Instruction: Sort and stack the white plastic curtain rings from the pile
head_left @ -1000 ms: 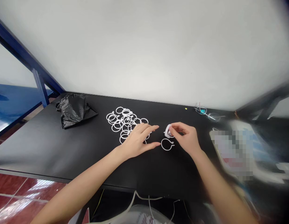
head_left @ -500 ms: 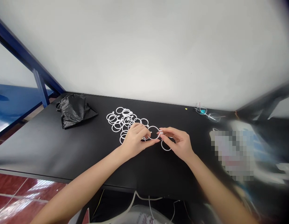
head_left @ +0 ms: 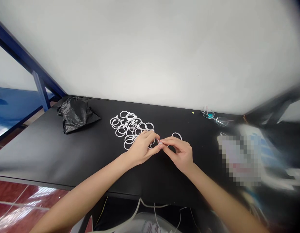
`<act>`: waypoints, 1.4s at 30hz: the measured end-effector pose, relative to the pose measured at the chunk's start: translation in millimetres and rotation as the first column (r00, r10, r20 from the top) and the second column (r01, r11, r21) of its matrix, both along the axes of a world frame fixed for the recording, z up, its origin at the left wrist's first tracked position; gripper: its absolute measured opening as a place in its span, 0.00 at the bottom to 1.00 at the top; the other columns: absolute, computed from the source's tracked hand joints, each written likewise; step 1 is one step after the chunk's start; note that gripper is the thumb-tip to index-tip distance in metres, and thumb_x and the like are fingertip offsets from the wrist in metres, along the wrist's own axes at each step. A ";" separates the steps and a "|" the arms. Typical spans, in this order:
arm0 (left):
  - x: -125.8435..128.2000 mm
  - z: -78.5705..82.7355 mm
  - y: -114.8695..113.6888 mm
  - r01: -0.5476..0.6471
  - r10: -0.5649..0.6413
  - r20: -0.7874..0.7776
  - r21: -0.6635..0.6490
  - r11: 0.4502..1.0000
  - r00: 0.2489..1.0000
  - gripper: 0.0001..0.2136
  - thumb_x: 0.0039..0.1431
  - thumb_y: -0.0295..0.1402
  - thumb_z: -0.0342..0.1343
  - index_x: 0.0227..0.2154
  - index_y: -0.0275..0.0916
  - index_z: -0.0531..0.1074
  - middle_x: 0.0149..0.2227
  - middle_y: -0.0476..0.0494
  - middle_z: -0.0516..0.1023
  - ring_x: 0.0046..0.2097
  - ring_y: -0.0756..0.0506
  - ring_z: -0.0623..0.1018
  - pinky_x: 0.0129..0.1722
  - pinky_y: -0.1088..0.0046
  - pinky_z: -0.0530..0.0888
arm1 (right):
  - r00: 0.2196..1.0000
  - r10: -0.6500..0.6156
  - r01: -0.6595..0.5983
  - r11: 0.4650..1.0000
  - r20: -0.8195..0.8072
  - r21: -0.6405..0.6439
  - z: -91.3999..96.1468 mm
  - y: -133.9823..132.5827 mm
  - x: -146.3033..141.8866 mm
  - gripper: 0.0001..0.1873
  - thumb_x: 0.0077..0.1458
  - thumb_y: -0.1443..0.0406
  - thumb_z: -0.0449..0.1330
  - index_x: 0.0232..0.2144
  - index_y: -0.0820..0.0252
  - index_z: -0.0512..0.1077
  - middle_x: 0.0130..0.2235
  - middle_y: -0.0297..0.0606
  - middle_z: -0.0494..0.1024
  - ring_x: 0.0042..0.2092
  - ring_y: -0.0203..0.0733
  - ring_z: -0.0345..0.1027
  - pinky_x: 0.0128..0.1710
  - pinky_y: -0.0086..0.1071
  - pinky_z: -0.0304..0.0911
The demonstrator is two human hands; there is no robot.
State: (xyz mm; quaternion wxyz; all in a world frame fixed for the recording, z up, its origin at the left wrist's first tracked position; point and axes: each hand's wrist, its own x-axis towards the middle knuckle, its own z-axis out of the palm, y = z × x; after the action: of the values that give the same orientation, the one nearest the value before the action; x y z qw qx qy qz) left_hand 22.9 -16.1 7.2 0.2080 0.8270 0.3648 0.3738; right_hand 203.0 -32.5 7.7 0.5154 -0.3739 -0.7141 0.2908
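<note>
A pile of several white plastic rings [head_left: 127, 125] lies on the black table [head_left: 67, 152]. My left hand [head_left: 142, 147] and my right hand [head_left: 177, 152] meet just right of the pile. Both pinch the same white ring [head_left: 156, 141] between fingertips, and most of that ring is hidden by my fingers. One separate white ring [head_left: 176, 136] lies on the table just beyond my right hand.
A crumpled black plastic bag [head_left: 76, 113] sits at the back left of the table. A pair of glasses [head_left: 214, 118] lies at the back right near the wall. Blurred items cover the right side. Cables hang under the front edge.
My right hand put down the ring it held and moved left to meet my left hand. Both hands took up one ring from beside the pile and drew closer around it.
</note>
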 end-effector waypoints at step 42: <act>12.1 -7.4 -5.4 0.132 -0.092 0.184 -0.222 0.966 0.979 0.18 0.67 0.35 0.50 0.57 0.38 0.62 0.48 0.40 0.74 0.46 0.46 0.76 0.49 0.66 0.73 | 0.991 -0.077 0.039 0.950 -0.112 -0.309 -5.5 3.7 -1.8 0.03 0.53 0.65 0.65 0.32 0.57 0.74 0.31 0.35 0.76 0.32 0.39 0.73 0.36 0.34 0.73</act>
State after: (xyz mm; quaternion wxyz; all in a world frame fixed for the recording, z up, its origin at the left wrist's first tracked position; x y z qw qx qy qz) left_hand 35.0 -21.6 -0.2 0.3554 0.7807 0.3394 0.3860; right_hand 201.3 -28.7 2.3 0.5026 -0.4515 -0.6161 0.4050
